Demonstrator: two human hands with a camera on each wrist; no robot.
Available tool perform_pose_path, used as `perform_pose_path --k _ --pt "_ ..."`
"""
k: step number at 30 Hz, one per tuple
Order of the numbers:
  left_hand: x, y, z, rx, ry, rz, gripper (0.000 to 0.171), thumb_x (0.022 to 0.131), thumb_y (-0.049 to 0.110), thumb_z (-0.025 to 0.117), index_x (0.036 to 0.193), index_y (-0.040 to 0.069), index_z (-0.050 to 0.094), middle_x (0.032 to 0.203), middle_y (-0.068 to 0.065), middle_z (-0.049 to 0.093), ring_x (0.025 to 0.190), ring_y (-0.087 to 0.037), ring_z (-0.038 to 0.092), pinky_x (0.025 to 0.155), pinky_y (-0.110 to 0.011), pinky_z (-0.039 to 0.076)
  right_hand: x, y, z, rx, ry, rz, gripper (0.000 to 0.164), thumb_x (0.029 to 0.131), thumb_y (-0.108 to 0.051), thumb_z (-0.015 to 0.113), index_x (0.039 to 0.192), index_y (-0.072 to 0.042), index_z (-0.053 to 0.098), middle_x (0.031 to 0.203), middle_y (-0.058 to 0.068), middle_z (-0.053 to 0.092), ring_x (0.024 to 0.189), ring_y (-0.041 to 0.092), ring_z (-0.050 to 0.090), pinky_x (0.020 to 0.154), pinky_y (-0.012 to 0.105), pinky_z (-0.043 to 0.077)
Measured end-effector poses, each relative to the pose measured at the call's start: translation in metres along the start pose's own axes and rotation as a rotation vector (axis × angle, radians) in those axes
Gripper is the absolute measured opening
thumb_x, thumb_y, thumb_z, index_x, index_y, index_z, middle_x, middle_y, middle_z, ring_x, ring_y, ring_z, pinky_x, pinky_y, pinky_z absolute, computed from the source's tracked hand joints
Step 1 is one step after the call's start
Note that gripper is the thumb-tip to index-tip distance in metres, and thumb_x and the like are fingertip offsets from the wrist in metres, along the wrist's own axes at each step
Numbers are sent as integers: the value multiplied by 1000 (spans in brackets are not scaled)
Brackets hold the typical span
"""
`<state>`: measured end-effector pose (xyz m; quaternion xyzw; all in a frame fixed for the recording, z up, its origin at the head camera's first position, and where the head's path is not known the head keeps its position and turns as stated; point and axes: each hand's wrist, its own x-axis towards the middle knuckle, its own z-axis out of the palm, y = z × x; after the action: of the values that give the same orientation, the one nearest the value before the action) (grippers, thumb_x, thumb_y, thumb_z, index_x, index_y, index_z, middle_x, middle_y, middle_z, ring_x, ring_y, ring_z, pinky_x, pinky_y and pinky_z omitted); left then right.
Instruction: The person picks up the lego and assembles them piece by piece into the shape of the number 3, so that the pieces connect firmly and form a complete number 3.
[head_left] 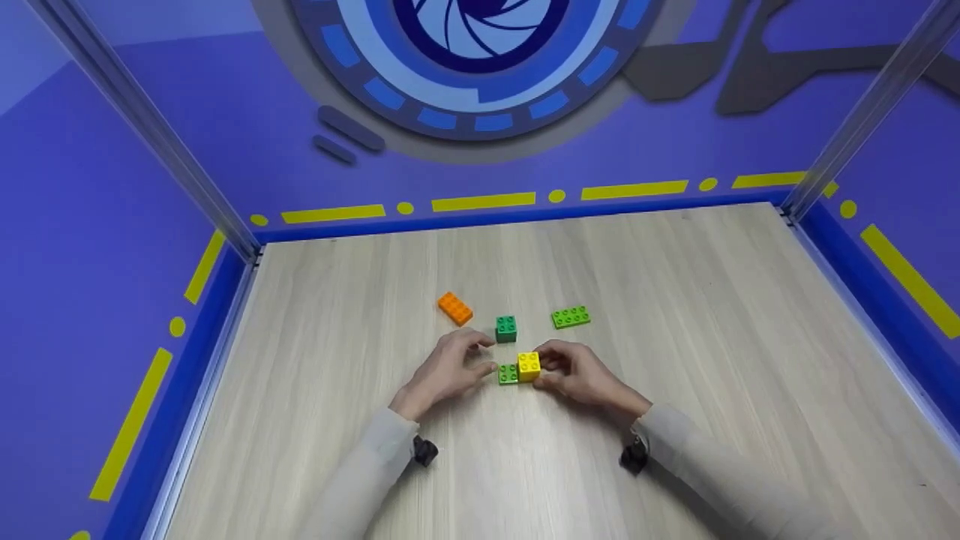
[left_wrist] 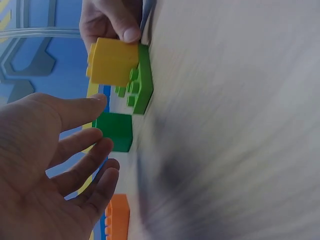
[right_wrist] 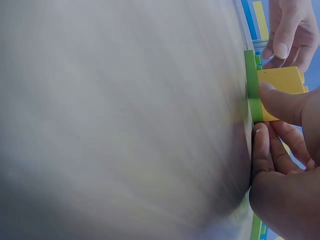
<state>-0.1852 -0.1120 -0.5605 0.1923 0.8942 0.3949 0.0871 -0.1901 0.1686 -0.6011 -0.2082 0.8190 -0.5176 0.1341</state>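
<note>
A yellow toy building block sits on one end of a light green flat block, whose other end shows bare studs. From the right, my right hand pinches the yellow block, its thumb on the side by the joint with the green piece. My left hand is just left of the green piece, fingers apart and loosely bent around nothing. In the left wrist view, a dark green block stands beyond its fingertips.
An orange flat block lies at the back left of the hands. Another light green flat block lies at the back right. Blue printed walls border the wooden table at the back and sides.
</note>
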Motion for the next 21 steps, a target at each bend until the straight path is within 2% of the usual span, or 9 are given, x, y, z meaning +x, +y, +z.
perform_pose_path --k 4,12,17,21 --pt "4 -1 -10 17 15 -12 40 101 23 76 137 6 69 136 -9 68 126 -32 64 108 -49 54 -1 1 -2 11 0 -1 33 91 -6 85 122 -4 73 114 13 76 103 25 71 89 24 58" --pt "13 -7 -27 78 48 7 41 102 22 76 139 6 67 139 -13 66 126 -37 63 107 -51 54 1 0 -3 11 -18 44 34 90 -7 86 122 -7 74 114 8 77 101 18 70 88 23 58" --pt "18 -10 -36 90 73 -4 44 100 21 78 140 6 66 138 -13 66 128 -35 62 109 -49 53 4 -4 -3 18 -36 68 35 89 -8 87 121 -8 74 113 7 76 100 18 68 88 23 56" --pt "26 -11 -40 110 81 8 45 99 20 79 140 7 67 138 -11 67 132 -33 61 114 -47 51 4 -3 -4 29 -31 55 35 87 -5 87 120 -5 74 111 10 76 99 22 68 87 23 56"
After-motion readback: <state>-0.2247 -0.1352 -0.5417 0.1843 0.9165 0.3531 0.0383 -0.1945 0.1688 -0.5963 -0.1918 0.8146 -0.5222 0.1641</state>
